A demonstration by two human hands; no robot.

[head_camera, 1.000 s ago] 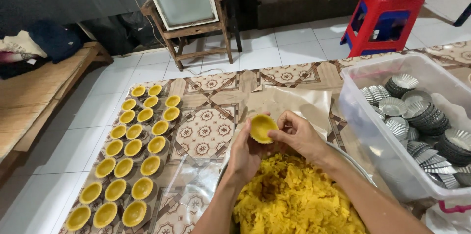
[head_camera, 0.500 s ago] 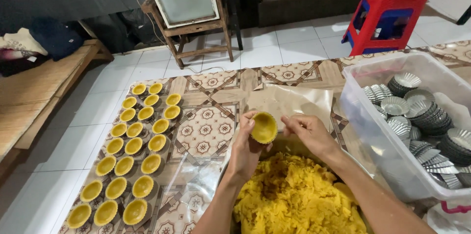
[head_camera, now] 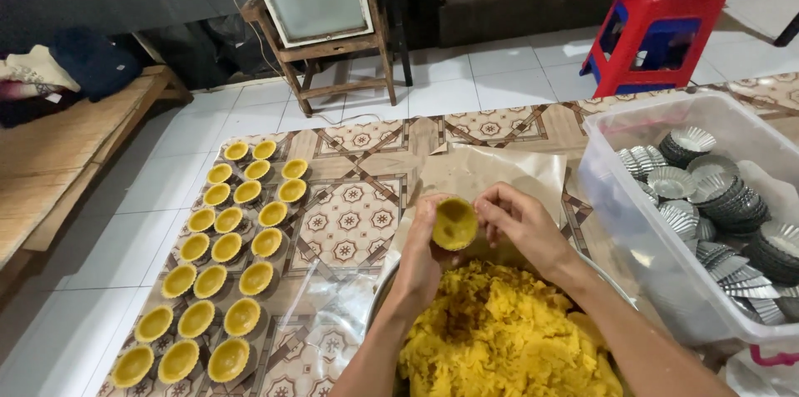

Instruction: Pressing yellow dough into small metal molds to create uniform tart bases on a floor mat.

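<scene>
The patterned floor mat (head_camera: 349,214) fills most of the view, w/ white tiles beyond it at 12 o'clock. At 3 o'clock stands a clear plastic bin (head_camera: 616,197) full of stacked empty fluted metal tart moulds (head_camera: 707,197). At 6 o'clock sits a big heap of yellow crumbly dough (head_camera: 508,339), approx. in a metal bowl, its rim only partly visible. At 9 o'clock, on a clear plastic sheet, lie three rows of dough-lined tart moulds (head_camera: 225,255), running from 7 to 11 o'clock. In the centre, just above the heap, is the one tart mould lined w/ yellow dough (head_camera: 454,224), its open side tilted toward the camera, so its axis points up and toward the person. The left hand (head_camera: 420,260) is the nearer one: it cups the mould from below and from 9 o'clock, fingers curled around the shell, grasping it. The right hand (head_camera: 524,226) is at 3 o'clock of the mould, fingers half bent, fingertips touching the rim; it does not enclose anything.
</scene>
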